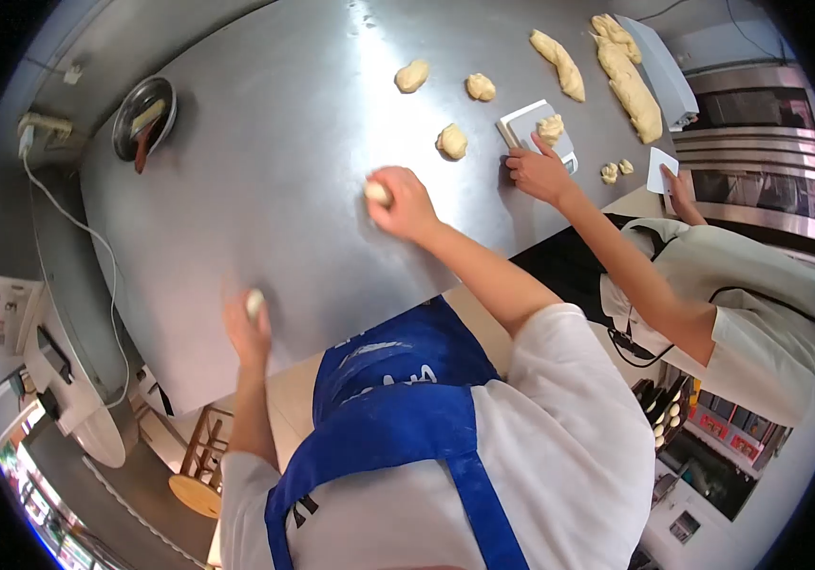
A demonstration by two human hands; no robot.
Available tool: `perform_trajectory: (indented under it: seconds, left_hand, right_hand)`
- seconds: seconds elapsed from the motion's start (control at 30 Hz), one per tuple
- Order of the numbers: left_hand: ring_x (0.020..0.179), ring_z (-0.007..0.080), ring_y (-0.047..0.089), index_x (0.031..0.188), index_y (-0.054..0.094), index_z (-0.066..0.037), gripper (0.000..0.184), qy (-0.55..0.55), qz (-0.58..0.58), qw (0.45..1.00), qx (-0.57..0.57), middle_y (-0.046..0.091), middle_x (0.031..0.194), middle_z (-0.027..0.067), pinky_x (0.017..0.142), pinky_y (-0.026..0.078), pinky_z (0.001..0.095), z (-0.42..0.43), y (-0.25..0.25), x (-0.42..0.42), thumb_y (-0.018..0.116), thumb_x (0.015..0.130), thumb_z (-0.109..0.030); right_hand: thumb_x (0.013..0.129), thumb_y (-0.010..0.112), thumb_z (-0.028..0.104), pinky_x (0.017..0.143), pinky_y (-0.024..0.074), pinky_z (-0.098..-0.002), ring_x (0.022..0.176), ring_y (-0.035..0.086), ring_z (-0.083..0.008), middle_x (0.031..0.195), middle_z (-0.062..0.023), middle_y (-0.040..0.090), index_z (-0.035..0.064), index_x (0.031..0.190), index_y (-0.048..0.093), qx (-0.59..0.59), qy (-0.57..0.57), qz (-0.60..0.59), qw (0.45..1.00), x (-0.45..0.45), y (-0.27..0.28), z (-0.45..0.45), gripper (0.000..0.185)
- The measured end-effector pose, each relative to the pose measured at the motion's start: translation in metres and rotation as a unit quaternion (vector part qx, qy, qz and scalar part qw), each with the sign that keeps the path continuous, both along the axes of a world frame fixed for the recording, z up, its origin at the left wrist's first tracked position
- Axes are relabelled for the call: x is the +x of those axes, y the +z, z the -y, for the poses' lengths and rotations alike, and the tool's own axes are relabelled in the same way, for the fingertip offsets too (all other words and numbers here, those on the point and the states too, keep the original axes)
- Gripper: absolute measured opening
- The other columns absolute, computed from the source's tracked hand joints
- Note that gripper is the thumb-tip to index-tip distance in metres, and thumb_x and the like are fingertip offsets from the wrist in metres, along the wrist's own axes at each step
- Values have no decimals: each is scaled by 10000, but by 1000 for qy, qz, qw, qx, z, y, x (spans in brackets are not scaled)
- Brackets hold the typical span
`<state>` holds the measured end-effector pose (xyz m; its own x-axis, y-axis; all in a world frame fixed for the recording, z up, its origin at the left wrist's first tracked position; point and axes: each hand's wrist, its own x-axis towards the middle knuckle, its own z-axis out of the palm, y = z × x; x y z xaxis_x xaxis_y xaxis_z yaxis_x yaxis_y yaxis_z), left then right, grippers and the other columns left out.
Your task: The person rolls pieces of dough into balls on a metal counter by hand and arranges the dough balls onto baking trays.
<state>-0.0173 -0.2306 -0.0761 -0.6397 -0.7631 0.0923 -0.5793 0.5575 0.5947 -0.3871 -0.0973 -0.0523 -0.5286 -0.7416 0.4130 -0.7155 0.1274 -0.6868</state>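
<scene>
On the steel table (189, 247), my right hand (404, 204) curls around a small dough ball (377, 193), whose pale top shows between thumb and fingers. Nearer the table's front edge, my left hand (248, 328) is cupped on a second dough ball (255, 304); this hand is somewhat blurred. Beyond my right hand lie three loose dough pieces: a rough lump (451, 142), a smaller lump (481, 87) and an oval piece (412, 76).
At right a co-worker's hand (539, 171) touches dough on a white scale (512, 128); their other hand holds a white scraper (659, 171). Long dough strips (631, 90) lie behind. A metal bowl (172, 114) with a brush stands far left. A white cable (108, 252) hangs beyond the table's left edge.
</scene>
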Motion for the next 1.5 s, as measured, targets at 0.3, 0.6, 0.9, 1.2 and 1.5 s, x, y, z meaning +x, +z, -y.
perform_trajectory:
  seconds: [0.3,0.6,0.9,1.2,1.5]
  left_hand:
    - [768,265,596,765,574,-144,401,-185,-97,966,-152,607,759,24,752,443,417,30,-11,-97,917,640,-312]
    - [901,314,641,842,628,-119,314,-80,-148,980,-104,656,926,50,759,508,437,32,-25,-36,893,710,-223]
    - [871,297,624,884,660,-139,301,-98,-58,981,-157,657,931,48,759,501,405,88,-21,-83,890,721,-245]
    - [837,300,653,743,623,-135,302,-221,-71,951,-204,681,859,19,750,513,421,74,-16,-82,901,690,-240]
    - [1044,350,625,1259,595,-42,565,20,-50,992,-112,659,1137,152,916,508,446,87,-6,-61,843,769,-173]
  right_hand:
    - [708,745,349,727,455,-399,755,549,-245,753,-17,575,143,618,558,12,226,-224,948,41,-26,22,292]
    - [715,786,308,658,471,-390,782,577,-256,835,-26,597,123,707,577,-69,84,-126,986,10,-40,-5,279]
    - [731,774,482,768,450,-409,802,594,-242,820,-15,618,160,775,624,7,233,-251,939,-47,-31,64,358]
    - [754,793,337,745,501,-390,874,614,-230,868,-16,618,159,896,656,11,339,-226,913,-6,-42,52,266]
    - [764,787,236,930,516,-440,1088,589,-333,1231,-112,603,169,1422,493,202,273,-97,936,-74,14,27,724]
